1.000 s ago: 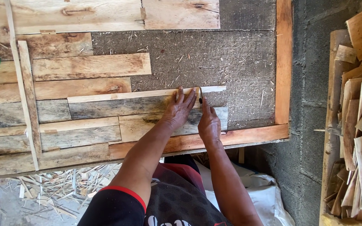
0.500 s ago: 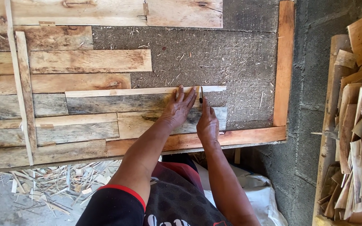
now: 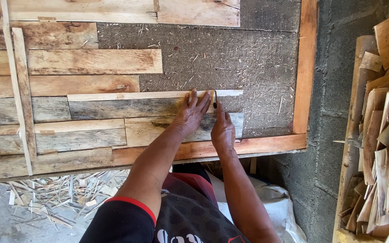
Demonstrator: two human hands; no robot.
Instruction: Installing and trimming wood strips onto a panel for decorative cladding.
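On the framed worktop (image 3: 305,67) of rough grey board, a thin pale wood strip (image 3: 127,96) lies atop weathered planks (image 3: 91,60), the left hand (image 3: 191,113) pressing it with spread fingers, the right hand (image 3: 223,128) pinching a dark pencil (image 3: 215,99) against it, beside a crate of offcuts (image 3: 383,135).
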